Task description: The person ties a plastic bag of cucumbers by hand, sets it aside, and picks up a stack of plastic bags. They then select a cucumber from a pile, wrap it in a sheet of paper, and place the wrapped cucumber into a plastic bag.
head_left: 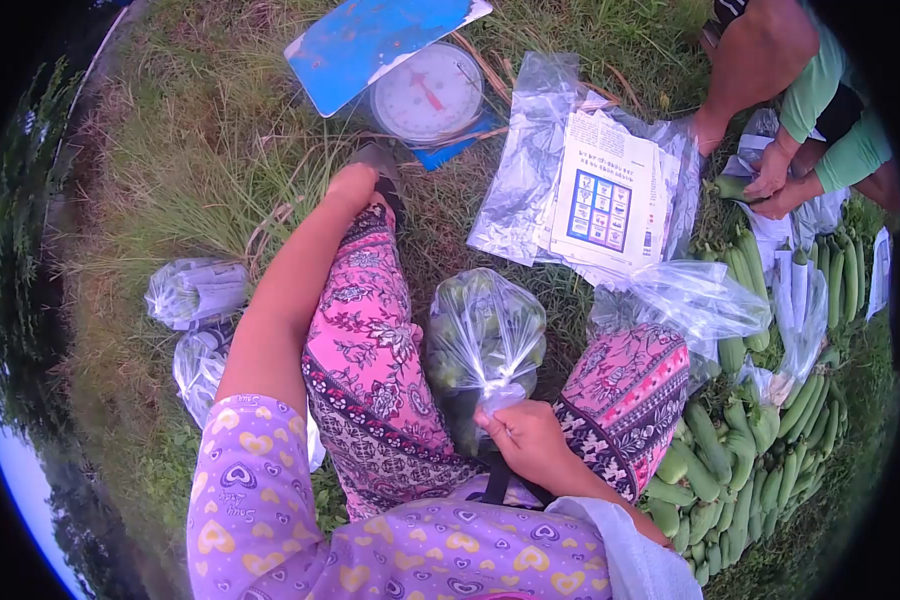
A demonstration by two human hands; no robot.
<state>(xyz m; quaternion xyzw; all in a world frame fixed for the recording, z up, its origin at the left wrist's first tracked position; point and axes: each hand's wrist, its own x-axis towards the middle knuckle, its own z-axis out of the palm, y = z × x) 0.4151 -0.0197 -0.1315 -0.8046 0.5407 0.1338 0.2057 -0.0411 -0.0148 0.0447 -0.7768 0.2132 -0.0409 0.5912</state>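
Observation:
Between my knees, my right hand is closed around the gathered neck of a clear plastic bag packed with green vegetables. My left arm stretches forward along my leg. My left hand rests low beside my shoe, its fingers hidden from view. Just beyond it lies a dial scale with a blue pan. To the right of the scale, printed paper sheets are stacked on flat plastic bags.
Long green vegetables are piled in rows on the right, with a loose plastic bag near my knee. Filled bags sit on the grass at left. A co-worker's hands hold a green vegetable at upper right.

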